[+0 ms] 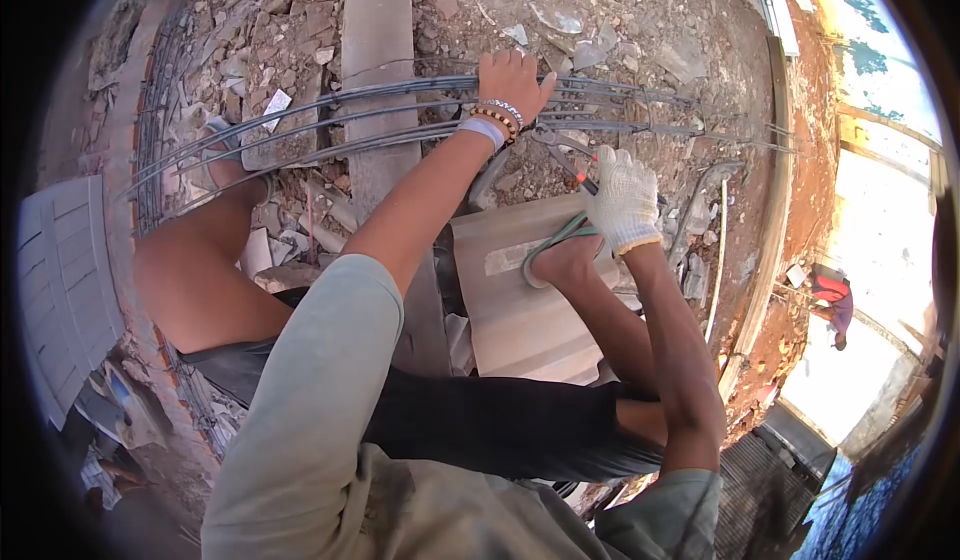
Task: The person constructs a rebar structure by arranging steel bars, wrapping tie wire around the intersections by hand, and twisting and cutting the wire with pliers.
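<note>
Left hand (513, 88) (head view): bare, closed on upper steel rods (400, 88).
Right hand (624, 198): gloved, clenched around pliers (582, 175).
Pliers: tip at lower rods, contact unclear.
Steel rods: crossing over plank (376, 25), rubble (640, 10) around.

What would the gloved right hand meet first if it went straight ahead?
Probably the rods, which lie just ahead of the right hand, though depth is hard to judge here. The pliers in its grip also point toward them and might touch first.

Dirt ground (490, 32), rubble-strewn: long flat beam (378, 35), ridged sheet (525, 325), pale shards (596, 48).
</note>
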`<state>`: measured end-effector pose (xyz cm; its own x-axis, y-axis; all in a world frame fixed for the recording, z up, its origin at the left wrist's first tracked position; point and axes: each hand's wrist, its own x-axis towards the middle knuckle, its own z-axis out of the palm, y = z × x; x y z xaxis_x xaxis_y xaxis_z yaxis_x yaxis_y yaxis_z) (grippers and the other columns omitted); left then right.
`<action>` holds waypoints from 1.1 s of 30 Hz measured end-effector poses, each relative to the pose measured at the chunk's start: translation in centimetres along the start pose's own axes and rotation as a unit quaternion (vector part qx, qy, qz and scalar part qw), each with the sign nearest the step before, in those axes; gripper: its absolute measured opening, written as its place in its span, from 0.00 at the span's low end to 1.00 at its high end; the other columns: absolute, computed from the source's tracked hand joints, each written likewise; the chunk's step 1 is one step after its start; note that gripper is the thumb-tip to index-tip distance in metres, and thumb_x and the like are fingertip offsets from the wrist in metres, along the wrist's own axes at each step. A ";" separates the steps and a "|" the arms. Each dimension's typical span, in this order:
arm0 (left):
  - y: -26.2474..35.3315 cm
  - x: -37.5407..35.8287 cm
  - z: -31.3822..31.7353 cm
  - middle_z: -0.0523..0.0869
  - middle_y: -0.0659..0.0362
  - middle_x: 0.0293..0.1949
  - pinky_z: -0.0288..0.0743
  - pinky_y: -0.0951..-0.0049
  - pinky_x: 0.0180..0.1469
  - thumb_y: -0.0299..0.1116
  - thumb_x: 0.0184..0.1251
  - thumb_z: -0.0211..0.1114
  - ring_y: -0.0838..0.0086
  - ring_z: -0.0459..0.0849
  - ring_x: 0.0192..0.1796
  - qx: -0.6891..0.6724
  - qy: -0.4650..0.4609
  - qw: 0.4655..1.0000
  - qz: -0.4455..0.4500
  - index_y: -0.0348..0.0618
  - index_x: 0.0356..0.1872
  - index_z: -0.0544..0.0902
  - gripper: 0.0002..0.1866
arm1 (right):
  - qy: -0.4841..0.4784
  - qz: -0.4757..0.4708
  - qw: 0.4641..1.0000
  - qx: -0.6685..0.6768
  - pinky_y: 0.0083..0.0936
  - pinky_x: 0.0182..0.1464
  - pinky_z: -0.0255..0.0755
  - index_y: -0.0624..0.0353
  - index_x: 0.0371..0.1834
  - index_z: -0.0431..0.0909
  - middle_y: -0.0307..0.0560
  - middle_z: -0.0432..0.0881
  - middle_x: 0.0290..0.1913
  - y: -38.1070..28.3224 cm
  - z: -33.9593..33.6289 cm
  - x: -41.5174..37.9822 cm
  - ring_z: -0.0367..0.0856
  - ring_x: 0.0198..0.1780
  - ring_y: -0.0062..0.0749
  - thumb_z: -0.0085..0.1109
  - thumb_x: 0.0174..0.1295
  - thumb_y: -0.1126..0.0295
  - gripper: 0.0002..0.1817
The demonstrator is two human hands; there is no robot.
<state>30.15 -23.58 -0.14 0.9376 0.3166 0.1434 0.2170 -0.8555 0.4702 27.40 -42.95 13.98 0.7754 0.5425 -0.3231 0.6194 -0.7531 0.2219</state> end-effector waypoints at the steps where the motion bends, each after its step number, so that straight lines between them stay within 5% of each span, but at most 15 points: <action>1: 0.0 -0.2 0.2 0.85 0.54 0.38 0.64 0.54 0.53 0.55 0.72 0.52 0.62 0.80 0.49 -0.001 0.011 1.000 0.000 0.43 0.39 0.85 0.24 | -0.018 -0.015 1.000 0.004 0.47 0.48 0.74 0.56 0.50 0.74 0.56 0.81 0.42 0.0 -1.0 0.2 0.82 0.46 0.54 0.67 0.53 0.65 0.21; 8: 0.1 -0.6 0.7 0.84 0.55 0.37 0.64 0.55 0.54 0.52 0.74 0.51 0.61 0.79 0.47 0.001 0.096 0.995 0.026 0.43 0.40 0.83 0.22 | -0.127 -0.085 0.988 0.026 0.45 0.52 0.76 0.61 0.50 0.75 0.60 0.82 0.47 1.4 -4.2 3.4 0.83 0.52 0.55 0.65 0.54 0.66 0.21; 11: -0.3 0.2 0.4 0.83 0.54 0.38 0.65 0.57 0.53 0.52 0.75 0.50 0.62 0.79 0.47 -0.027 0.044 0.998 0.026 0.42 0.39 0.82 0.22 | -0.169 -0.074 0.983 0.013 0.45 0.54 0.76 0.62 0.50 0.75 0.62 0.82 0.49 0.9 -5.9 4.0 0.82 0.54 0.55 0.64 0.54 0.66 0.21; 15: -0.3 -0.2 -0.2 0.83 0.52 0.40 0.69 0.56 0.51 0.59 0.72 0.51 0.61 0.81 0.47 -0.026 0.021 0.999 0.026 0.42 0.41 0.82 0.27 | -0.062 -0.110 0.992 0.018 0.46 0.49 0.78 0.61 0.48 0.75 0.60 0.82 0.43 1.8 -3.0 2.6 0.84 0.48 0.56 0.64 0.55 0.66 0.19; 19: -1.8 0.8 0.1 0.84 0.49 0.45 0.77 0.51 0.51 0.63 0.65 0.56 0.55 0.85 0.50 -0.045 -0.088 0.994 0.046 0.40 0.46 0.80 0.31 | 0.013 -0.007 1.000 0.020 0.47 0.41 0.77 0.56 0.45 0.74 0.54 0.82 0.40 -0.4 -0.2 -0.4 0.85 0.41 0.51 0.64 0.58 0.65 0.15; 22: -1.5 0.7 -0.2 0.85 0.49 0.45 0.75 0.56 0.52 0.60 0.64 0.60 0.58 0.84 0.52 -0.052 -0.054 0.997 0.019 0.37 0.51 0.76 0.32 | 0.080 -0.022 0.997 -0.005 0.47 0.40 0.75 0.54 0.45 0.75 0.50 0.82 0.38 -0.4 1.4 -0.5 0.85 0.38 0.49 0.65 0.58 0.64 0.15; 27: -0.7 0.4 0.1 0.85 0.53 0.43 0.71 0.59 0.51 0.51 0.62 0.62 0.62 0.84 0.48 -0.036 -0.037 0.999 0.006 0.40 0.49 0.75 0.25 | 0.012 -0.122 0.986 -0.113 0.44 0.44 0.74 0.57 0.53 0.71 0.51 0.80 0.44 1.1 -2.0 0.9 0.84 0.44 0.46 0.67 0.57 0.59 0.24; 33: -0.7 -0.3 0.3 0.83 0.55 0.40 0.68 0.60 0.49 0.48 0.63 0.61 0.64 0.81 0.46 0.001 0.018 0.999 0.040 0.42 0.42 0.79 0.19 | -0.058 -0.211 0.967 -0.131 0.44 0.46 0.77 0.59 0.48 0.74 0.55 0.81 0.42 1.4 -5.9 4.7 0.85 0.45 0.50 0.64 0.55 0.67 0.18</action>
<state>29.81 -23.24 -0.80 0.9414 0.2617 0.2127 0.1421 -0.8799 0.4534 32.68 -39.28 18.20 0.4365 0.7242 -0.5339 0.8996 -0.3444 0.2684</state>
